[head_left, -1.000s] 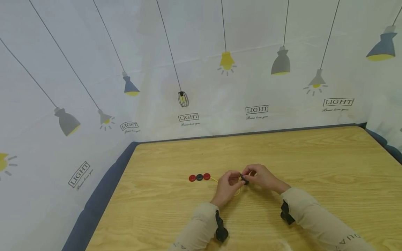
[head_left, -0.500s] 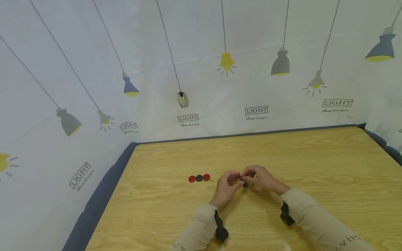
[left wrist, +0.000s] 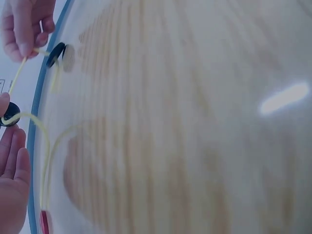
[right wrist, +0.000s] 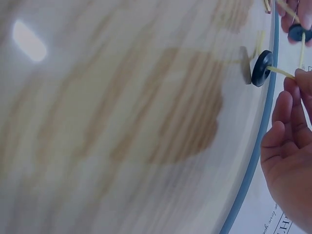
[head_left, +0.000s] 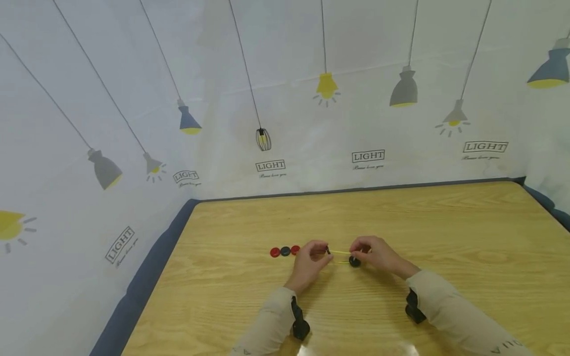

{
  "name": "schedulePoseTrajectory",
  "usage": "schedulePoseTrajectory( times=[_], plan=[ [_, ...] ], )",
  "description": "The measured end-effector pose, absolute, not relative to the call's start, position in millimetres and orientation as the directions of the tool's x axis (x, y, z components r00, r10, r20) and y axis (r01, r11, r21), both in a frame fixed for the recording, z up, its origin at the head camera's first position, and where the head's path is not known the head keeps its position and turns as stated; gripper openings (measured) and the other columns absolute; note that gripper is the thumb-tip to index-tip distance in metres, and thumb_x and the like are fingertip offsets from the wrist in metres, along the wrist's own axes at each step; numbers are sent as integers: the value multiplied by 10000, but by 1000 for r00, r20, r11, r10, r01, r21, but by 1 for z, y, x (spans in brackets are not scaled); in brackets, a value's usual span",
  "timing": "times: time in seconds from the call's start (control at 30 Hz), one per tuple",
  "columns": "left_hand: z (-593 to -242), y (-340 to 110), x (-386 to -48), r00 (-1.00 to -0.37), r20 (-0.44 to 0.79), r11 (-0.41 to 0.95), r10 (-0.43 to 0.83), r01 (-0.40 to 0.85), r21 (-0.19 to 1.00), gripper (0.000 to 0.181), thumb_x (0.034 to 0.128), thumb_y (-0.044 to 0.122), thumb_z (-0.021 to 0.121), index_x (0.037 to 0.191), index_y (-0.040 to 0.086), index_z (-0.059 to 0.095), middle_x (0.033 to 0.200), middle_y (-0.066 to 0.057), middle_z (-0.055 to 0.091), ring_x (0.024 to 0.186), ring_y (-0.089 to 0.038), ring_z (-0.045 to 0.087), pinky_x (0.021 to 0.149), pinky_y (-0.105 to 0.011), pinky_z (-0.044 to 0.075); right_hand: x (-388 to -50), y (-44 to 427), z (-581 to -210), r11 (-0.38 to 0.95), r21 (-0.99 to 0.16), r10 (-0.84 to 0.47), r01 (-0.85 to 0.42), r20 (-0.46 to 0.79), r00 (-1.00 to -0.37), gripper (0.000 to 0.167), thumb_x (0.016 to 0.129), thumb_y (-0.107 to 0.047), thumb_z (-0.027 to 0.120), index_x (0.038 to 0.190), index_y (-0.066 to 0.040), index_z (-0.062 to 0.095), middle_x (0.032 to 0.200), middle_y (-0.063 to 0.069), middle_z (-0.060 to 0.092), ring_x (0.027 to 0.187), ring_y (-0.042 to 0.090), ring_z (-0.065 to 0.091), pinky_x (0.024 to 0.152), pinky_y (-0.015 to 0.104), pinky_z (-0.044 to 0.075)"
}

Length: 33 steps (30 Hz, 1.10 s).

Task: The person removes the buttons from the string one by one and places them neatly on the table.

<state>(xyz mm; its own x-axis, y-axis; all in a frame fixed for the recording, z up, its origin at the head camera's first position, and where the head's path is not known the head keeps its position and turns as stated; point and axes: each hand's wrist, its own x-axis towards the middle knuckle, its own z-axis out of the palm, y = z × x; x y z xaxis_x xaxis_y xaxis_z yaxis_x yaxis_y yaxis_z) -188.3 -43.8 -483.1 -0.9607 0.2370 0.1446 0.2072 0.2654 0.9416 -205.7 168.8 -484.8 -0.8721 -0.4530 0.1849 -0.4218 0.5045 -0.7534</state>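
Note:
My left hand [head_left: 307, 264] pinches a round black button [left wrist: 10, 114] between thumb and fingers, with yellow string [left wrist: 46, 146] running through it. To its right, my right hand [head_left: 376, 254] pinches the yellow string at its fingertips. A second black button [right wrist: 262, 68] hangs on that string, tilted on edge just below the right fingertips and close to the table. Two strands of string span the gap between the hands in the head view. Left of the left hand, a red button [head_left: 295, 250], a dark button [head_left: 285, 251] and another red button [head_left: 275, 252] lie in a row.
The wood-grain table [head_left: 231, 306] is bordered by a dark blue edge [head_left: 147, 267]. Behind it hangs a white wall sheet [head_left: 303, 123] printed with lamps. Black wrist devices [head_left: 301, 329] sit under both sleeves, near the tabletop.
The hands were together over the black buttons. Now my left hand has moved left with one button, the right slightly right, and yellow string is drawn out between them. The head view shifted slightly.

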Motion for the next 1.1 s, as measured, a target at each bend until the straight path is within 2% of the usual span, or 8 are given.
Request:
schedulePoseTrajectory(
  times=[0.13,0.33,0.5,0.77,0.97,1.1],
  plan=[
    [-472,-58,-185,-952,169,267,255,238,934,294,809,38,628,1070,-71,548,1020,-195,570,934,-312,542,817,-425,431,-204,174,-485,508,-750,-450,-425,189,-873,37,840,-51,586,854,-38,617,796,-2,592,711,108,532,639,259,456],
    [-490,-84,-199,-955,167,336,245,245,910,315,813,124,644,1084,-13,561,1021,-102,582,929,-222,544,807,-341,441,-204,179,-485,505,-748,-453,-430,194,-870,41,840,-54,586,855,-36,619,796,5,593,709,115,535,635,258,457],
    [-491,-101,-203,-964,149,361,222,223,906,327,811,143,647,1093,2,563,1020,-79,583,926,-204,544,806,-315,441,-205,181,-487,506,-742,-447,-439,209,-870,39,836,-50,589,846,-27,619,790,3,595,698,100,531,621,251,454],
    [-469,-117,-193,-956,175,298,235,243,923,303,810,29,620,1072,-97,533,1034,-244,557,958,-355,530,846,-451,409,-204,184,-491,503,-753,-452,-425,190,-872,32,841,-60,589,848,-42,614,792,-8,588,696,85,522,626,250,451],
    [-485,-135,-201,-961,174,356,214,243,902,336,816,119,632,1095,-46,545,1055,-173,575,962,-264,549,831,-366,435,-203,184,-491,509,-754,-448,-415,179,-876,44,845,-71,588,852,-40,617,795,-5,587,701,86,520,630,251,450],
    [-488,-143,-204,-966,182,350,183,237,906,334,795,100,655,1071,-60,556,1021,-174,589,938,-291,559,810,-387,445,-203,185,-491,506,-753,-445,-420,190,-875,42,839,-67,594,846,-33,617,788,3,587,692,87,518,619,250,449]
  ],
)
